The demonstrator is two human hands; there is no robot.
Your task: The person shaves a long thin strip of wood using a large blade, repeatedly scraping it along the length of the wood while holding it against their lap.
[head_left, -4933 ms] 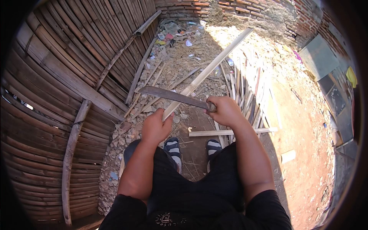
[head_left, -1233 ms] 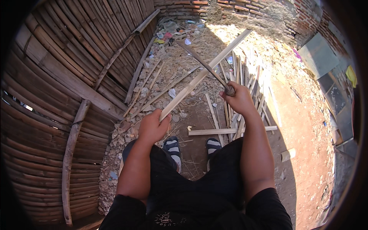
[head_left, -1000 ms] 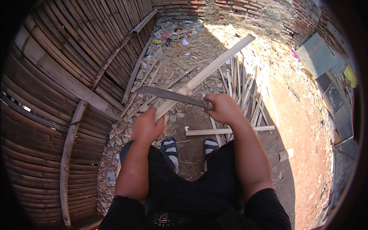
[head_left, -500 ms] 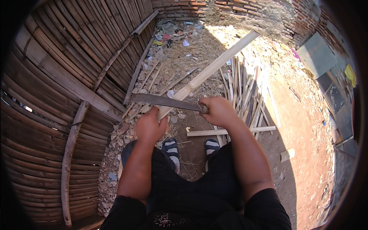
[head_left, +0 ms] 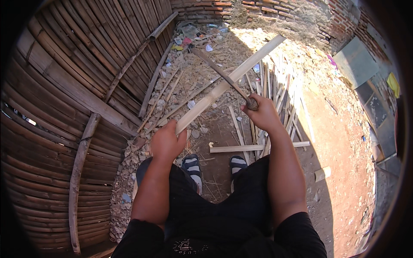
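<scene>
My left hand [head_left: 167, 141] grips the near end of a long, pale split bamboo strip [head_left: 202, 103], which slants away up to the right. In my right hand [head_left: 263, 112] is the handle of a machete [head_left: 215, 68]. Its dark blade points away to the upper left and crosses above the strip's middle, seen nearly edge-on. Whether the blade touches the strip I cannot tell. Both hands are closed, and the fingers round the machete handle are partly hidden.
Several split bamboo strips [head_left: 282, 96] lie piled ahead to the right, with one strip [head_left: 258, 148] crosswise before my feet. A bamboo wall [head_left: 51, 142] stands close on the left. Rubble and litter reach a brick wall [head_left: 266, 10]. A short bamboo piece [head_left: 322, 173] lies at right.
My right hand has moved forward and right. The machete has swung from lying across the strip's near end to pointing up-left farther along it. My left hand stays put on the strip.
</scene>
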